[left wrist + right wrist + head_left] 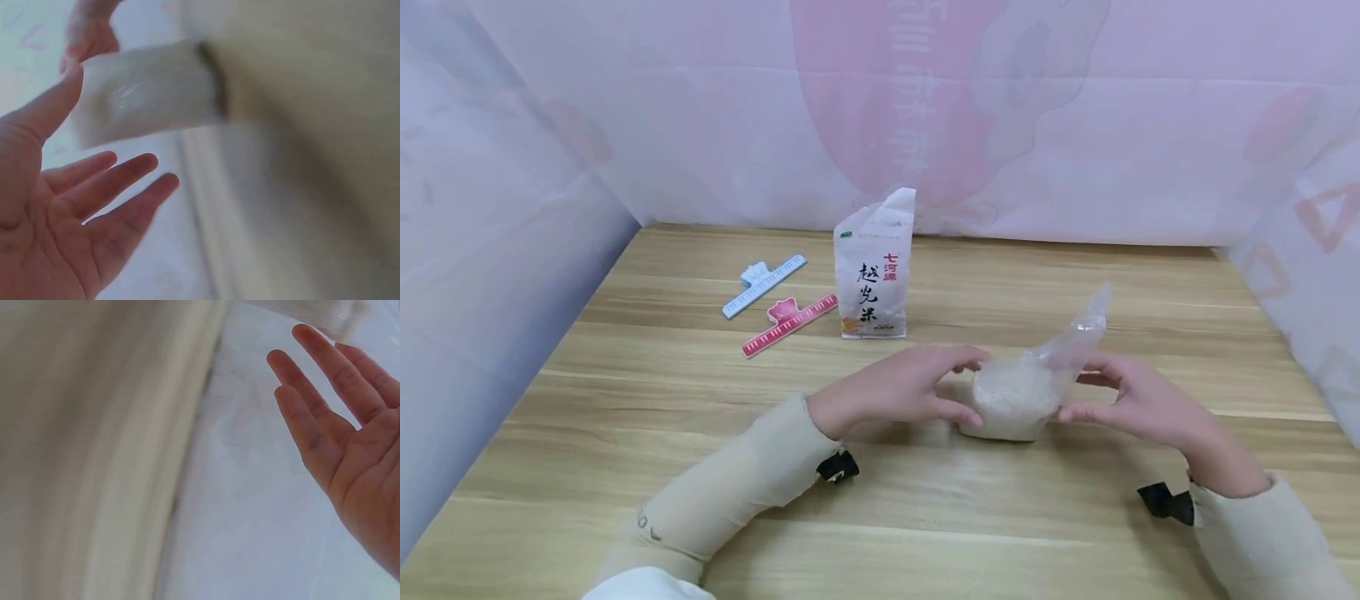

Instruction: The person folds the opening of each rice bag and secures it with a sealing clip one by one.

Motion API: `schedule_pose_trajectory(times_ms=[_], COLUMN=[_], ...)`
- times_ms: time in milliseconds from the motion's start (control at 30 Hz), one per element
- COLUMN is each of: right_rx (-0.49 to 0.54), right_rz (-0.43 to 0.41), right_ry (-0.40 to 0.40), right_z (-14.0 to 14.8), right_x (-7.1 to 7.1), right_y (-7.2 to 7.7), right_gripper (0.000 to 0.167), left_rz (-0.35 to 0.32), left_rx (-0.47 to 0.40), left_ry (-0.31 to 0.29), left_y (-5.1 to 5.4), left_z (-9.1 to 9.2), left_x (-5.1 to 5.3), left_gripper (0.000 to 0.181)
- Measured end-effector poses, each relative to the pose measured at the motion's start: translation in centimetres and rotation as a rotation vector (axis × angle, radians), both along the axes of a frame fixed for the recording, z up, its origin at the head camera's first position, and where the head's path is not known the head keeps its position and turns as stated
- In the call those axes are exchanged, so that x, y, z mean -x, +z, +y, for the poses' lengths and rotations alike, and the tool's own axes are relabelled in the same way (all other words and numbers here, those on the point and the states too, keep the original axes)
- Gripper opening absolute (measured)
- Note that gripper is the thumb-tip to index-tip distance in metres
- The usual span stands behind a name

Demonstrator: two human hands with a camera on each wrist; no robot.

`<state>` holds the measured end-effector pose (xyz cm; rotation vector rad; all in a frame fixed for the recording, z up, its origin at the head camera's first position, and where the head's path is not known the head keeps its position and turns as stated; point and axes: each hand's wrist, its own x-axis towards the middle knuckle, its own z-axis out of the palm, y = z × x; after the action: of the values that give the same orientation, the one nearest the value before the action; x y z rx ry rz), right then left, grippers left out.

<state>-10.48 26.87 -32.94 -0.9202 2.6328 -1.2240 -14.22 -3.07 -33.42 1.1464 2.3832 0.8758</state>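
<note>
A clear plastic bag of rice [1011, 404] stands on the table, its loose, crumpled top slanting up to the right. My left hand [902, 387] is at the bag's left side, thumb and fingers apart. In the left wrist view those fingers are spread and relaxed below the bag [150, 94], with the thumb at its edge. On the other side is my right hand [1150, 408], close to the bag; whether it touches is unclear. The right wrist view shows this hand [356, 437] with its fingers extended and a bit of clear plastic beyond them.
Behind the bag, a white paper rice packet [874, 267] with dark and red lettering stands upright. To its left lie a blue sealing clip [765, 285] and a red sealing clip [790, 325]. Pale printed sheets [700, 150] wall the wooden table [925, 533].
</note>
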Motion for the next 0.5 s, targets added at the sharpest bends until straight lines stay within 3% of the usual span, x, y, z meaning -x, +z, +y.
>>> schedule_pose_trajectory(times_ms=[100, 300, 400, 500], right_rx=[0.155, 0.437, 0.428, 0.332], right_rz=[0.016, 0.005, -0.027, -0.034], right_ry=[0.087, 0.256, 0.247, 0.198], right_z=[0.0, -0.6, -0.8, -1.0], right_x=[0.4, 1.6, 1.9, 2.0], right_y=[1.2, 3.7, 4.7, 5.5], right_gripper=[0.053, 0.037, 0.029, 0.026], left_rz=[0.003, 0.050, 0.081, 0.102], left_rx=[-0.042, -0.183, -0.223, -0.247], left_ry=[0.031, 0.099, 0.113, 0.103], left_y=[1.5, 4.2, 4.8, 4.9], left_z=[-0.4, -0.3, 0.2, 1.0], left_x=[0.1, 0.2, 0.4, 0.4], left_gripper=[0.071, 0.049, 0.040, 0.037])
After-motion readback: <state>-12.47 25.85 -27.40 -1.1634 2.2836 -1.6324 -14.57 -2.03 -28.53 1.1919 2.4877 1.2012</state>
